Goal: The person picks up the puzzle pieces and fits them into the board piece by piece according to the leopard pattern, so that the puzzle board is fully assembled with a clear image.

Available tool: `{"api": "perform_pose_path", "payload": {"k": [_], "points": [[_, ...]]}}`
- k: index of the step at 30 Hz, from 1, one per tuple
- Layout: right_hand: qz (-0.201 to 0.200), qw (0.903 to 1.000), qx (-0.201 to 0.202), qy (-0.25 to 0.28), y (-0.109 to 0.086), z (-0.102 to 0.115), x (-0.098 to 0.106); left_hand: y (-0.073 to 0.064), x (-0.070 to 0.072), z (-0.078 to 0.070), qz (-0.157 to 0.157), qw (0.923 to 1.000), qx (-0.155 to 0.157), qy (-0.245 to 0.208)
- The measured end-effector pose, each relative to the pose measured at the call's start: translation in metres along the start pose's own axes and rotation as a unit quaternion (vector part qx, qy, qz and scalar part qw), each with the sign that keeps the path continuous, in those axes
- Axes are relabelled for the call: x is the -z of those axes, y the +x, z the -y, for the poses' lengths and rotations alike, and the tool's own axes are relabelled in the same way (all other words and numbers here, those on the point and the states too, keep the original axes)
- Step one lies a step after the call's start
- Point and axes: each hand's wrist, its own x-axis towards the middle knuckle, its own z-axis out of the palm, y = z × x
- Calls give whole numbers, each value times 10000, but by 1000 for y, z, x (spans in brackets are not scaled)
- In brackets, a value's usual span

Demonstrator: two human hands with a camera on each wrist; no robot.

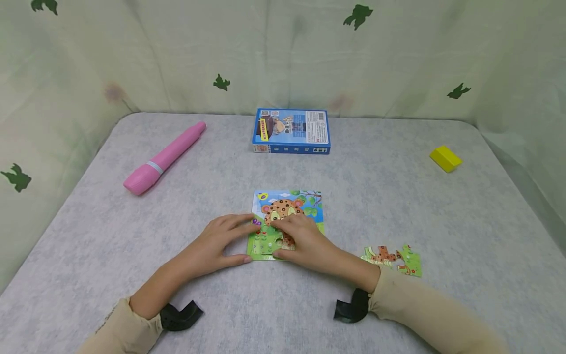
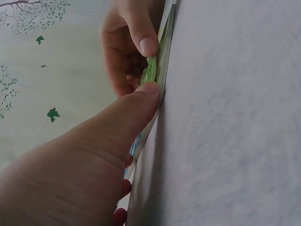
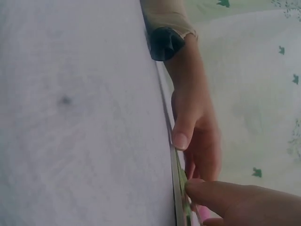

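Puzzle board: the jigsaw board (image 1: pixel 287 216) with a spotted animal picture lies flat in the middle of the grey table (image 1: pixel 398 187), close in front of the person
Left hand: the left hand (image 1: pixel 216 243) lies spread at the board's left edge, fingers fairly straight on the green lower-left part, thumb against the near edge
Right hand: the right hand (image 1: pixel 305 241) rests on the board's lower middle, fingers bent down onto a green piece (image 1: pixel 265 241) seated there; the left wrist view shows fingertip and thumb pressing at that piece's edge
Loose pieces: a few loose pieces (image 1: pixel 393 258) lie on the table just right of the right wrist, apart from the board
Further off: a blue box (image 1: pixel 291 131) at the far middle, a pink pen-shaped toy (image 1: pixel 162 159) far left, a yellow block (image 1: pixel 445 158) far right
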Motion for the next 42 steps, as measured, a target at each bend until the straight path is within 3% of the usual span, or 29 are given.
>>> {"api": "perform_pose_path", "payload": {"k": [9, 16, 22, 25, 28, 31, 34, 38, 42], "points": [[13, 9996, -216, -190, 8, 1, -8, -1, 0, 2, -63, 9989, -463, 99], [144, 9986, -324, -390, 10, 6, -6, -1, 1, 0, -48, 9991, -411, -8], [567, 9943, -306, -849, 9, 8, 2, 0, 2, -1, -43, 9995, -319, -55], [788, 9949, -301, -561, 7, 4, 7, 0, 2, -2, -52, 9996, -285, -74], [869, 9955, -357, 139, 1, -1, 14, 0, 1, -1, -65, 9996, -279, -77], [715, 9931, -457, 814, -7, -5, 24, 0, 0, 0, -90, 9995, -286, -70], [318, 9911, -372, 1239, -20, -8, 38, 0, 0, 0, -111, 9995, -289, -93], [-357, 9913, 11, 1264, -43, -11, 59, 0, 0, -1, -109, 9995, -266, -131], [-911, 9912, 26, 960, -69, -14, 78, 0, 0, -1, -105, 9996, -240, -127]]}}
